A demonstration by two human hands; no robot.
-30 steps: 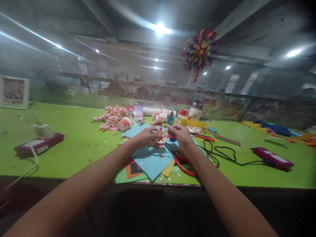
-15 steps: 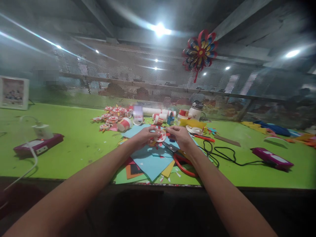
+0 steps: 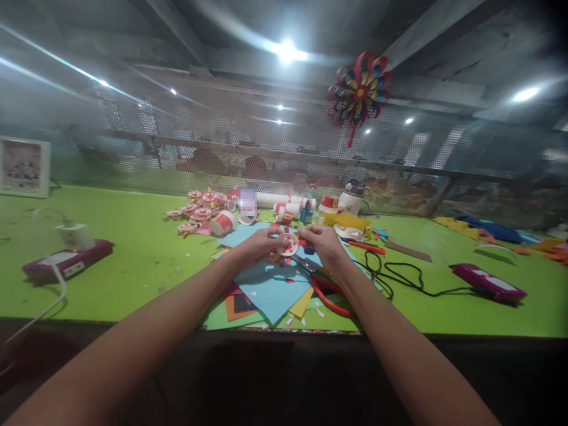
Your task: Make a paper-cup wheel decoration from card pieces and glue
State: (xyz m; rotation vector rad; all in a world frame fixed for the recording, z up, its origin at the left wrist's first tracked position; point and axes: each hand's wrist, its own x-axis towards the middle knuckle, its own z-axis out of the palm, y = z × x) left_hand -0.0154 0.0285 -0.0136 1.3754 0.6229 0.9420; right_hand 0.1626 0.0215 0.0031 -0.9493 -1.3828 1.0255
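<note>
My left hand (image 3: 258, 247) is closed on a round white paper craft (image 3: 288, 244) with red marks and coloured tabs round its rim. At the disc's right edge, the fingers of my right hand (image 3: 325, 244) pinch a small red paper tab (image 3: 302, 243). Below the hands lies a stack of coloured paper with a light blue sheet (image 3: 271, 299) on top. A pair of scissors (image 3: 331, 300) with red handles rests there, blades near the disc, partly hidden by my right wrist. A dark blue object under the right fingers is too small to make out.
Several similar paper crafts (image 3: 204, 212) are heaped at the back left. A phone (image 3: 247, 202) leans by a paper cup (image 3: 223, 223). A blue bottle (image 3: 306, 213) and a flask (image 3: 352, 199) stand behind. Purple power strips (image 3: 488, 284) lie either side; a black cord (image 3: 410, 284) runs right.
Almost nothing differs. Both hands keep hold of the paper craft in about the same place, and the whole view has shifted very slightly.
</note>
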